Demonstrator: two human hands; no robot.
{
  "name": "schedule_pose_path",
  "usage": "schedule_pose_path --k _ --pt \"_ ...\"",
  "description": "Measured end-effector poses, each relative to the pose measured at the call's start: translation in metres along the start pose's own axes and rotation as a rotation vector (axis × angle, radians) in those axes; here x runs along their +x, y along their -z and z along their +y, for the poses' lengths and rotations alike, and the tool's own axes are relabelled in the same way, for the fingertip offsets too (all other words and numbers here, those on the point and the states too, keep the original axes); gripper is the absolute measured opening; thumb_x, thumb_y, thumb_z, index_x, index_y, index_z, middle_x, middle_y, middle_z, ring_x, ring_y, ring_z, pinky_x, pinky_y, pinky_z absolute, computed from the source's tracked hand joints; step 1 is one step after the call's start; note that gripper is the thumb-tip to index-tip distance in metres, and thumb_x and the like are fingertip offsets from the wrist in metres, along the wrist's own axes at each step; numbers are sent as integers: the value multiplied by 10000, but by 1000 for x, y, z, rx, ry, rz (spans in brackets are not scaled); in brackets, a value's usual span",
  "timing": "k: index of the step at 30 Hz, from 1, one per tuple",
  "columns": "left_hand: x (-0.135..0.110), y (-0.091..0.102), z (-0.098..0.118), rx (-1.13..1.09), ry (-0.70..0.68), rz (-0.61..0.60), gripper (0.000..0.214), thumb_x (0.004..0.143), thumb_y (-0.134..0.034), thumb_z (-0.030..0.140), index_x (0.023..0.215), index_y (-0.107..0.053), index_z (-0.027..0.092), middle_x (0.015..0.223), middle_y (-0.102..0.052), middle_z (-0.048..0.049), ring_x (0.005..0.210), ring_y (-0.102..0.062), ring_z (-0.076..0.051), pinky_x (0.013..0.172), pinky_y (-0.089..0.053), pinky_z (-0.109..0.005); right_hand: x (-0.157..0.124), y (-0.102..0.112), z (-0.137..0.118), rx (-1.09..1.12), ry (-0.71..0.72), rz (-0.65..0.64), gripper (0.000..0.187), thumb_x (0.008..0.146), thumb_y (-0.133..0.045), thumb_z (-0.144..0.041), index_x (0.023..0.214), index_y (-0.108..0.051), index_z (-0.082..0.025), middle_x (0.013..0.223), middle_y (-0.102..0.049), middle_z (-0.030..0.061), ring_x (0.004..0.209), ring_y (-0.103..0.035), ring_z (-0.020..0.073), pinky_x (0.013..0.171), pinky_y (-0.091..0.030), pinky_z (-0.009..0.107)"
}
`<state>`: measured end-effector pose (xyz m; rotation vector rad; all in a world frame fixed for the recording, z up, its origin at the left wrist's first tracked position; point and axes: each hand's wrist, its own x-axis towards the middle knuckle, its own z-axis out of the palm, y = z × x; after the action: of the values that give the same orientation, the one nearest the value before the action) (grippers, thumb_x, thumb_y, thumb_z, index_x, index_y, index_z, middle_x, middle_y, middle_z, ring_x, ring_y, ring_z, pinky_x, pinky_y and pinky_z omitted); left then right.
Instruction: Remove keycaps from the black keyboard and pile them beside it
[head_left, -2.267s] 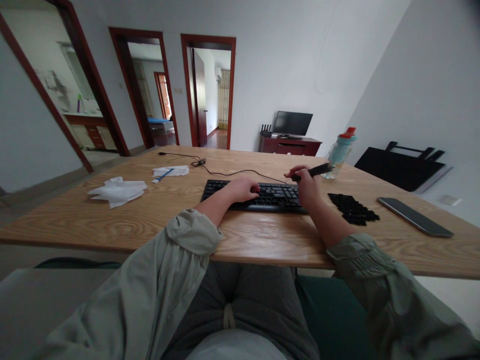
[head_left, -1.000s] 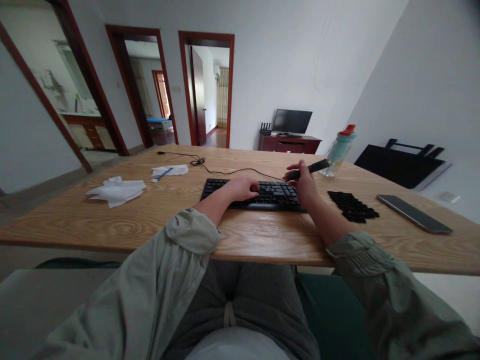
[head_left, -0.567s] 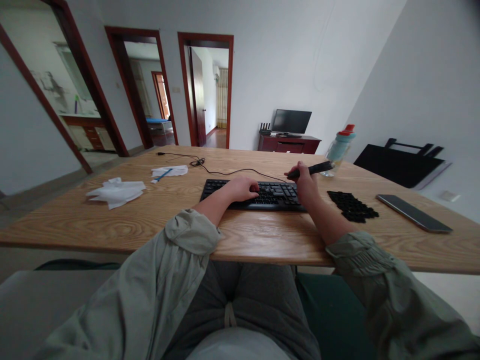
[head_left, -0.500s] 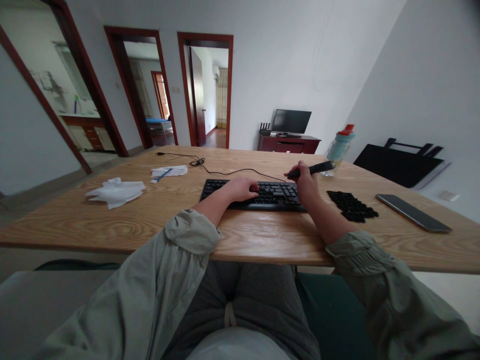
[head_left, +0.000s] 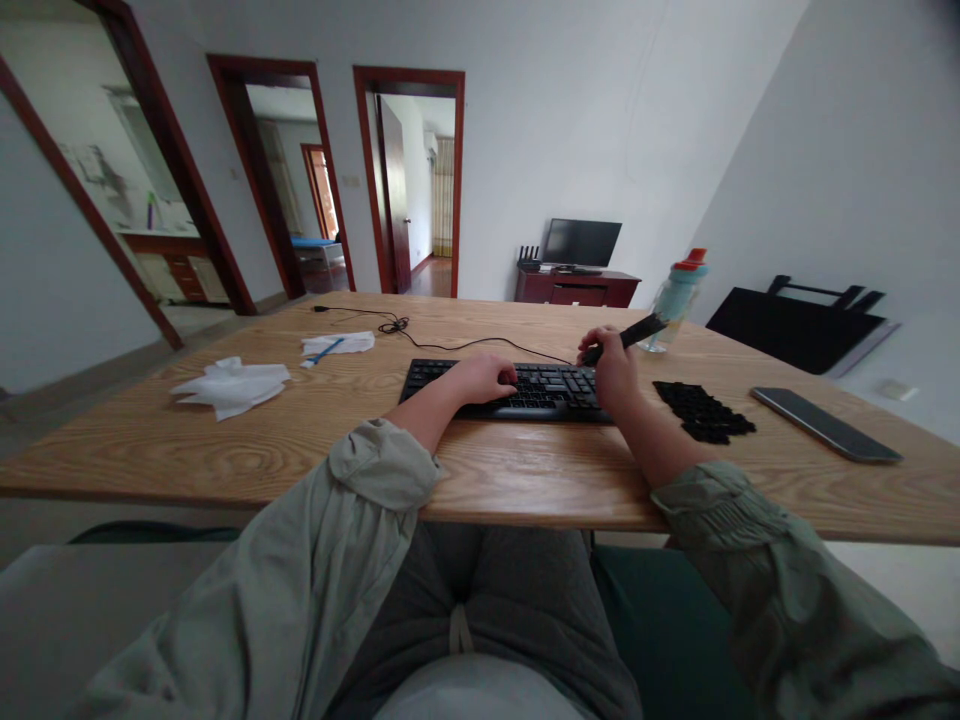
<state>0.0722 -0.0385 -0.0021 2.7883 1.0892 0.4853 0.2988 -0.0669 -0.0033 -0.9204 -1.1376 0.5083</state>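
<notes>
Grey trousers [head_left: 517, 580] with a pale drawstring [head_left: 459, 630] fill the bottom centre, between two rolled grey-green sleeves [head_left: 300, 570]. Just beyond lies the near edge of the wood-grained surface [head_left: 517, 480]. A black keyboard [head_left: 551, 392] rests on it, in front of the person, its long side roughly along that edge.

The left hand [head_left: 484, 377] lies over the keyboard's left-centre part, fingers curled down against the keys; whether it pinches anything there cannot be told. The right hand [head_left: 613, 370], at the keyboard's right end, grasps a dark stick-like tool [head_left: 637, 332]. The tool slants up to the right, its wider, ragged-looking end overlapping the bottle in view; contact between them cannot be judged.

To the right of the keyboard, small black pieces [head_left: 697, 410] lie in a close patch, and past them a flat grey device [head_left: 821, 424] lies near the right side. On the left is a crumpled white tissue [head_left: 232, 388]; a little farther, a blue stick [head_left: 326, 351] lies on a second tissue [head_left: 358, 342]. A thin black cable [head_left: 487, 342] runs behind the keyboard to a tangled loop. A teal bottle [head_left: 673, 300] with a red cap stands upright beyond the right hand.

Past the surface, a dark red cabinet [head_left: 574, 290] carries a black screen [head_left: 581, 243].
</notes>
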Motion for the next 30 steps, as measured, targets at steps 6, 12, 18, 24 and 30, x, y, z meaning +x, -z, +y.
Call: schedule_pose_path --k 6,12,18,24,30 --pt "-1 2 2 -3 13 -10 291 814 -603 362 1027 -717 200 981 -731 -29 847 -633 -169 750 -461 -266 -2 0 -1 -22 -5 -28 312 820 -497 -458 653 -521 -195 652 -533 -21 491 -520 84 460 -404 209" --pt "-1 1 1 -12 11 -8 287 809 -609 350 1025 -722 198 981 -732 -33 853 -634 -173 751 -459 -269 -2 -1 -1 3 -56 -42 270 805 -496 -428 668 -518 -197 637 -511 -23 471 -499 88 403 -332 205" --pt "2 -1 0 -32 32 3 344 790 -627 360 1074 -715 186 988 -736 -54 818 -635 -181 726 -454 -276 -3 -4 -4 -83 -45 -78 206 791 -495 -374 683 -516 -200 635 -541 -17 496 -524 112 474 -393 242" --pt "3 -2 2 -6 40 14 263 759 -620 354 914 -760 194 915 -733 -70 803 -625 -202 724 -451 -286 -7 2 -6 -544 202 -170 92 759 -528 -281 755 -572 -201 626 -561 -7 610 -525 161 612 -410 293" --pt "6 1 2 -375 121 197 305 795 -567 373 900 -719 130 825 -701 -57 739 -585 -162 691 -435 -270 -20 -7 -11 -750 531 -523 228 730 -580 -196 950 -641 -195 856 -637 45 785 -588 195 725 -452 311"
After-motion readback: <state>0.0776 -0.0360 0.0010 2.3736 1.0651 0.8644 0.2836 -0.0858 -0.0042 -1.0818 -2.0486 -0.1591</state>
